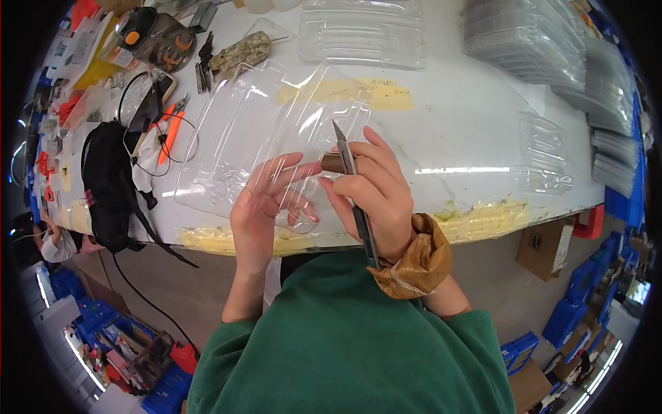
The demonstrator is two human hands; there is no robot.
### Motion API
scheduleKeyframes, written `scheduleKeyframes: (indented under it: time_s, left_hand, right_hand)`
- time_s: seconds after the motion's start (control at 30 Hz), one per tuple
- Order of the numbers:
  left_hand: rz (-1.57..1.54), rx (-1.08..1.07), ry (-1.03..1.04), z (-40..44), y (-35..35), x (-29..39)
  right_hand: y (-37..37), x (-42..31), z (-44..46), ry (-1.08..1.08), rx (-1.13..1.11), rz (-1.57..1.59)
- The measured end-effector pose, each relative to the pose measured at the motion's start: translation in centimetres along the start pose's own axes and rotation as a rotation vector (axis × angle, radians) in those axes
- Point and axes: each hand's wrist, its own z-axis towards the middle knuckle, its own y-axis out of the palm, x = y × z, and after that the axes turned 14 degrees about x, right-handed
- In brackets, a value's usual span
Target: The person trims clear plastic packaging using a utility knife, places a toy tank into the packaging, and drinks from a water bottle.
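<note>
My left hand (265,196) holds a clear plastic blister tray (241,131) at its near edge, and part of the hand shows through the plastic. The tray has moulded ridges and lies tilted above the white table. My right hand (376,190) grips a craft knife (356,200), its blade bared and pointing away from me. A brown wrapping (334,163) sits by the fingertips of my right hand, close to the left fingers; whether it is worn on a finger cannot be made out. A brown scrunchie (417,265) is around my right wrist.
More clear trays (362,34) lie at the far side, with tall stacks (524,41) at the far right and a single tray (545,152) nearer. Orange-handled pliers (171,131), a black pouch (107,186), keys (204,62) and a bottle (155,38) are left. Yellow tape lines the front edge.
</note>
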Motion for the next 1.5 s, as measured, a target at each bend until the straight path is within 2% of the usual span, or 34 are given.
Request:
scheduleKeyframes:
  time_s: [0.17, 0.37, 0.5, 0.83, 0.9, 1.0, 1.17, 1.23, 1.37, 1.5]
  left_hand:
    - [0.212, 0.002, 0.078, 0.0, 1.1, 0.2]
    - [0.161, -0.026, 0.008, 0.4, 1.9, 1.1]
    - [0.17, -0.086, -0.025, 0.8, 2.0, 1.6]
    - [0.121, -0.107, -0.031, 1.5, 2.3, 0.7]
    - [0.089, -0.123, -0.085, 1.2, 2.1, 0.7]
    - [0.008, -0.173, -0.26, 0.4, 1.5, 1.0]
    - [0.172, -0.086, -0.121, 2.0, 0.3, 1.5]
    - [0.179, -0.1, -0.162, 2.9, -0.8, 1.5]
    - [0.176, -0.15, -0.26, 5.3, -1.7, 1.1]
    - [0.228, -0.22, -0.518, 6.6, -1.8, 1.7]
  right_hand:
    - [-0.8, -0.4, 0.7, 0.13, 0.017, 0.072]
    - [-0.5, -1.3, -0.2, 0.272, 0.104, 0.117]
    - [-0.2, -2.1, -0.1, 0.386, 0.248, 0.175]
    - [-0.4, -1.8, 0.4, 0.268, 0.299, 0.023]
    - [-1.9, -0.3, 2.6, 0.383, 0.579, 0.186]
    - [-3.7, 0.6, 3.5, 0.368, 0.486, 0.015]
    - [-6.4, 2.0, 3.6, 0.607, 0.404, -0.084]
    - [-7.5, 3.3, 3.5, 0.514, 0.316, -0.168]
    - [-8.6, 4.8, 4.0, 0.521, 0.222, -0.225]
    - [-8.0, 5.4, 6.8, 0.381, 0.18, -0.212]
